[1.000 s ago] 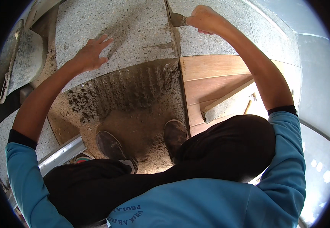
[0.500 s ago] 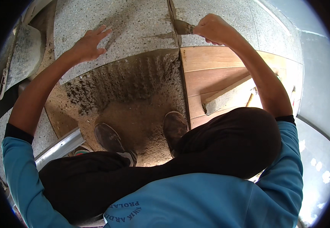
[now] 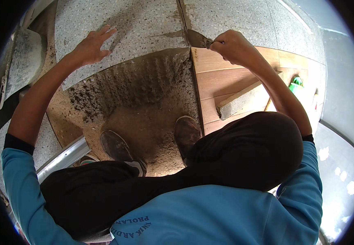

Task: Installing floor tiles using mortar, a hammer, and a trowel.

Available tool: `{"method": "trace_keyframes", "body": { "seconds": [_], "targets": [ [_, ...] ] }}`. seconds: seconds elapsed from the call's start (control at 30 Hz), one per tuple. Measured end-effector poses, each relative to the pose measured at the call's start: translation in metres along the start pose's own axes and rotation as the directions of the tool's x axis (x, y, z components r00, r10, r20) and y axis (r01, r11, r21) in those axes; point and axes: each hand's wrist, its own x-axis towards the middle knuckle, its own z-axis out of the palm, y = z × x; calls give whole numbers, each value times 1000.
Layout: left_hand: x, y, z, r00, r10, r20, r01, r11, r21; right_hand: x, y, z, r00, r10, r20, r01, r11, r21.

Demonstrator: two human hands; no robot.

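Note:
My right hand (image 3: 232,47) is closed around the handle of a putty knife (image 3: 197,39). The blade lies at the joint between two speckled floor tiles, just above the corner of the wood-look tiles (image 3: 215,77). Smears of grey mortar run along that joint and out to its left. Over the left speckled tile (image 3: 144,30) my left hand (image 3: 92,47) hovers with fingers spread, holding nothing. Below that tile's front edge spreads a bed of wet, ridged mortar (image 3: 140,79), ending near my shoes.
A cut tile piece or block (image 3: 236,102) rests on the wood-look tiles at right, with a green item (image 3: 296,83) beyond. A metal straightedge (image 3: 64,157) lies by my left leg. At far left stands a mortar-stained container (image 3: 26,57). A grey wall (image 3: 344,81) borders the right.
My right hand and the putty knife have come down along the joint toward the wood-look tiles' corner. My left hand has barely shifted and stays spread.

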Motion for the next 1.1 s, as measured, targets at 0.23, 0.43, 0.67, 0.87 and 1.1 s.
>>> {"method": "trace_keyframes", "body": {
  "seconds": [0.23,0.43,0.67,0.87,1.1],
  "targets": [
    [0,-4,2,999,41,-18,-40,999,31,-16,6,8,998,-9,54,9,1000,-8],
    [-2,3,-3,1000,10,-5,-10,1000,13,-49,-5,11,985,-159,64,154,985,76],
    [-2,2,-3,1000,20,15,-20,999,31,-70,-14,64,772,-636,1,630,764,-142],
    [-4,5,-8,999,9,33,-9,1000,2,-72,-9,128,472,-882,-8,859,462,-220],
    [-7,13,-17,996,-22,87,20,1000,22,-42,-23,49,707,-699,-105,692,715,-102]
  ]
}}
